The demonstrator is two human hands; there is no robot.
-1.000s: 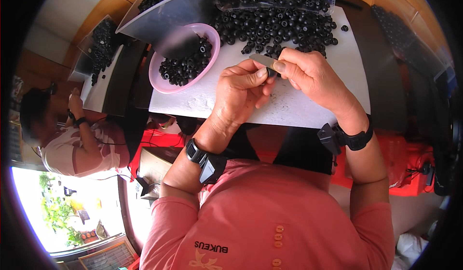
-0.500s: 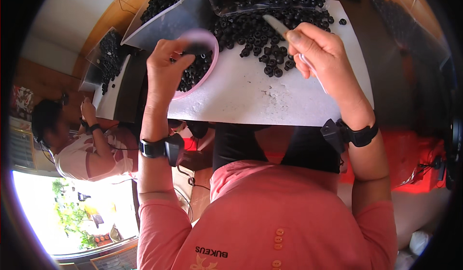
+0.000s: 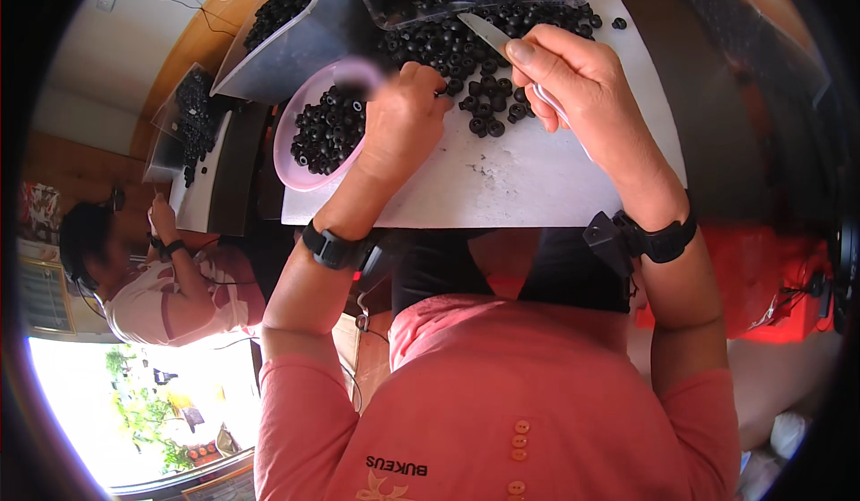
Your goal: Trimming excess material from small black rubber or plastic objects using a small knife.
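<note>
My right hand (image 3: 573, 80) grips a small knife (image 3: 486, 33) with a pale handle. Its blade points up and to the left, above a heap of small black round parts (image 3: 448, 46) with holes. At the near left edge of this heap is my left hand (image 3: 405, 111), its fingers curled and the thumb close to the forefinger. A black part shows at these fingertips, partly hidden. Left of that hand sits a pink oval bowl (image 3: 285, 156) holding several of the same parts; the wrist and fingers cover its right rim.
A clear bin (image 3: 385, 25) lies tipped at the back of the white tabletop (image 3: 537, 188), black parts spilling from it. Beside it stands another grey-white bin (image 3: 300, 53). At far left, another person (image 3: 170, 291) sits by a similar heap (image 3: 197, 125).
My left hand has moved right, from over the pink bowl to the edge of the heap. The knife stays in my right hand; the whole view has shifted slightly.
</note>
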